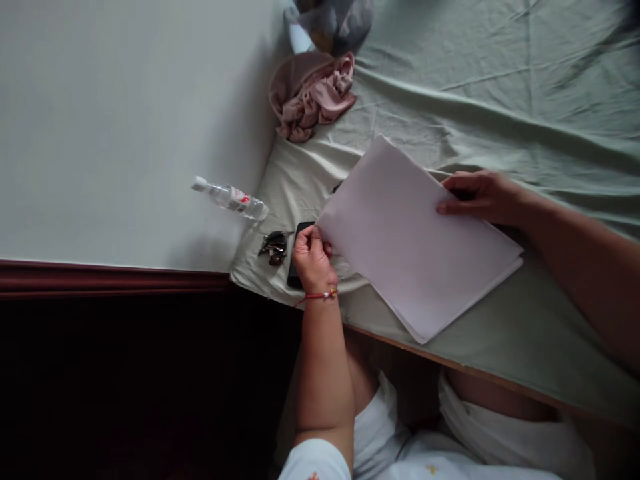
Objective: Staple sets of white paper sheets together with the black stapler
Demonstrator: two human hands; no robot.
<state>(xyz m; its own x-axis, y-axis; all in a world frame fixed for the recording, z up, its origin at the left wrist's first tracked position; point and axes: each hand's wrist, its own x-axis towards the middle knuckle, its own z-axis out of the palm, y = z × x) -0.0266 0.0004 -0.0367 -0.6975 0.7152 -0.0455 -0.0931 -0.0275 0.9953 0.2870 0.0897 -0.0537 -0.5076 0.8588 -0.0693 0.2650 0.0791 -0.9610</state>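
Right at the near-left corner of the stack of white paper (415, 240), the left hand (313, 259) pinches the sheet edges between thumb and curled fingers, a narrow closed hold. A red string bracelet (320, 295) with a small bead circles that wrist. The right hand (480, 197) lies at the far right edge of the same stack, fingers flat on top and thumb tucked behind, gripping the paper there. The stack rests tilted on a table under a pale green cloth (500, 80), its lower corner close to the table's near edge.

Just under the left hand lies a dark phone (296, 260), mostly covered by the hand and the paper. Beside it sits a bunch of keys (274, 247), too dark to sort out. A small clear bottle (231, 198) with a white cap lies on its side near the wall; its label shows red marks, but the writing is too small to read. A pink crumpled cloth (313, 97) sits further back, and behind it a grey bag (335, 23) is cut off by the top edge.
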